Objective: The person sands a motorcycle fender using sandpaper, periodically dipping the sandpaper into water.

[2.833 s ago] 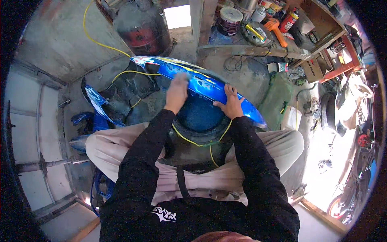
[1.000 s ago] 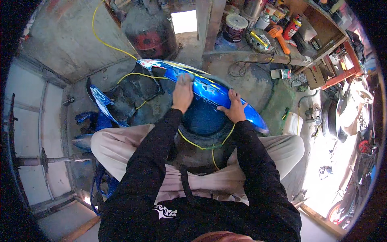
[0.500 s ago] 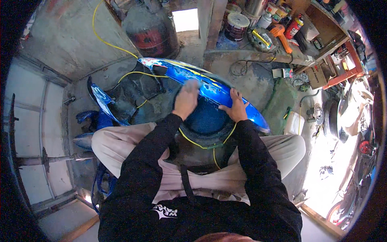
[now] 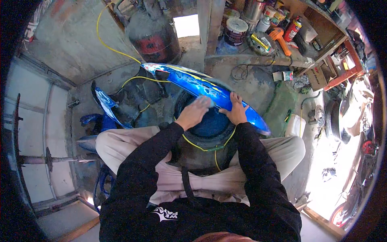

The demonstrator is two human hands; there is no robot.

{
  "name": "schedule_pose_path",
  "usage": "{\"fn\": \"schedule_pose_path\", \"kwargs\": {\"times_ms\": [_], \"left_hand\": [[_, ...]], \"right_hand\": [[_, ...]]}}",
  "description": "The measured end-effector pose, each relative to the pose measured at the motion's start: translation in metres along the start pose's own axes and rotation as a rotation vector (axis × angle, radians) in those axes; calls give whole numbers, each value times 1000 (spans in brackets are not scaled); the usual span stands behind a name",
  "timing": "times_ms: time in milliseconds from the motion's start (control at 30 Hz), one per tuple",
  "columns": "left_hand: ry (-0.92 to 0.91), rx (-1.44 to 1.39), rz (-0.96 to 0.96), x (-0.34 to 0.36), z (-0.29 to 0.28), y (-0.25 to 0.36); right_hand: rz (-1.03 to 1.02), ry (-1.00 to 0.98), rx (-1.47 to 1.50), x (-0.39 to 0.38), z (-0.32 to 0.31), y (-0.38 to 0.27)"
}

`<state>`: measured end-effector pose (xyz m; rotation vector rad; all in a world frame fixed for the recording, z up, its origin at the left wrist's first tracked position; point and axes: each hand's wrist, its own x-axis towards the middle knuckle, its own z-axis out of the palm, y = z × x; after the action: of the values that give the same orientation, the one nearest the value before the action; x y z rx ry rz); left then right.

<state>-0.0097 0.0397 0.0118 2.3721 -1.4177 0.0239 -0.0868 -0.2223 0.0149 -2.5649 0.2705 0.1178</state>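
Note:
A long, curved blue panel [image 4: 191,86], like a piece of motorcycle bodywork, lies across a dark round tyre [image 4: 206,142] in front of my crossed legs. Yellow stripes run along its far edge, and dull pale patches mark its glossy paint. My left hand [image 4: 194,113] is closed at the panel's near edge, with a small teal piece [image 4: 211,103] at its fingertips; its kind is not clear. My right hand [image 4: 237,109] grips the panel towards its right end, thumb on the near side and fingers over the top.
A second blue-and-white panel [image 4: 105,101] lies on the floor at the left. A yellow hose [image 4: 117,52] curls past a dark tank [image 4: 155,44]. Paint cans [image 4: 236,31], an orange heat gun [image 4: 279,40] and a red spray can [image 4: 293,28] fill the shelf at the back right.
My left hand has slid from the panel's middle towards me and slightly right, down to its near edge. My right hand keeps its hold.

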Motion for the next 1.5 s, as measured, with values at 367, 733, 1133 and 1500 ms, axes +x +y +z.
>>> {"fn": "schedule_pose_path", "kwargs": {"times_ms": [367, 733, 1133, 1500], "left_hand": [[189, -64, -203, 7, -7, 15], [70, -102, -64, 6, -2, 18], [144, -90, 9, -2, -5, -7], [160, -166, -187, -5, -11, 11]], "right_hand": [[-2, -5, -34, -1, 1, -1], [-13, 26, 31, -3, -2, -3], [-22, 16, -6, -2, 0, -1], [-30, 13, -5, -1, 3, 3]]}}
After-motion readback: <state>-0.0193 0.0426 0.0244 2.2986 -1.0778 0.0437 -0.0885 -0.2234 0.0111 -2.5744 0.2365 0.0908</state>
